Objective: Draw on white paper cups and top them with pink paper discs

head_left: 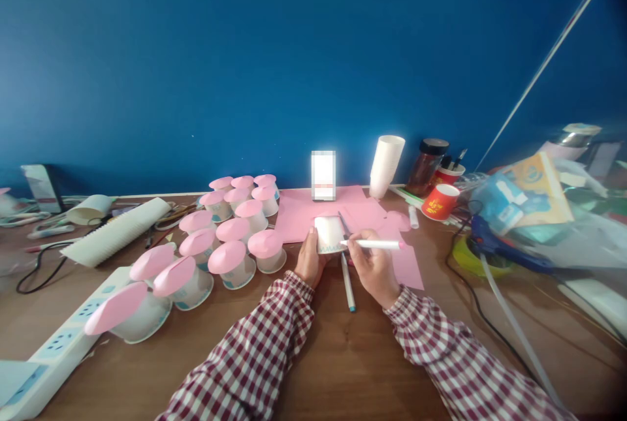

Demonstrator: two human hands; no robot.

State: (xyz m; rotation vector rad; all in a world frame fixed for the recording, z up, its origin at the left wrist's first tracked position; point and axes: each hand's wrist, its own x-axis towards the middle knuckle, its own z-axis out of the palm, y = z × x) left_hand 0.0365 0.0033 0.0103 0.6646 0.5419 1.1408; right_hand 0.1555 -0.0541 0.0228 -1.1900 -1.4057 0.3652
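Observation:
In the head view, my left hand [308,259] is closed around the left side of a white paper cup [329,235], which stands upside down with blue marks along its rim. My right hand [375,267] grips a white marker [377,245] with a pink end, and its tip touches or almost touches the cup's lower right side. A second marker [347,284], white with a blue end, lies on the table between my hands. Pink paper [298,215] is spread behind the cup. To the left stand several upturned paper cups [235,272] topped with pink discs [228,256].
A tall stack of white cups [386,166] is near the wall, beside a dark jar [427,166] and a red cup [441,202]. On the left are a power strip [68,336] and another cup stack [117,232]. A blue glue gun [504,248] and plastic bags [524,192] crowd the right.

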